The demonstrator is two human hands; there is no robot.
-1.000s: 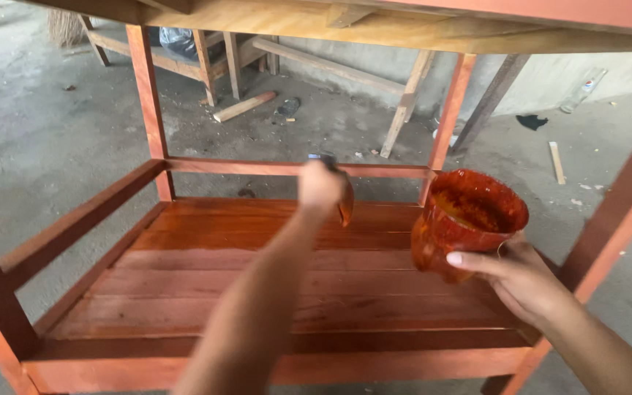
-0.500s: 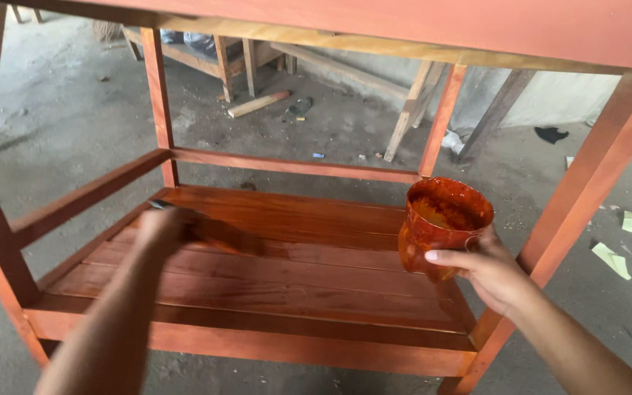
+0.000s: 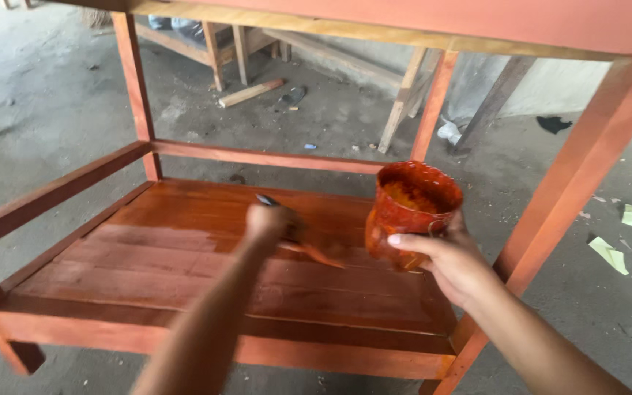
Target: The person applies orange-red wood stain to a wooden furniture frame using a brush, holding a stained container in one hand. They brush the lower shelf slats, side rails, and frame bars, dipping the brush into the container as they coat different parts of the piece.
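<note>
The shelf [image 3: 206, 271] of the wooden frame [image 3: 587, 161] was the big thing here, slatted and stained orange-brown, sitting low between the legs, glossy wet toward the far left. We had our right hand [image 3: 451, 260] wrapped around a stain-covered cup [image 3: 411, 212], held just above the shelf's right side. Our left hand [image 3: 268, 223] was closed on a brush [image 3: 309, 252], blurry, its tip down by the boards near the cup. Scraps of paper [image 3: 623, 234] lay on the concrete floor [image 3: 53, 102], far right.

Glossy, wet-looking reddish stain coats the wooden slatted shelf [image 3: 184, 249]; the stain-smeared cup [image 3: 411, 212] shines; the concrete floor [image 3: 74, 102] looks rough, matt.
</note>
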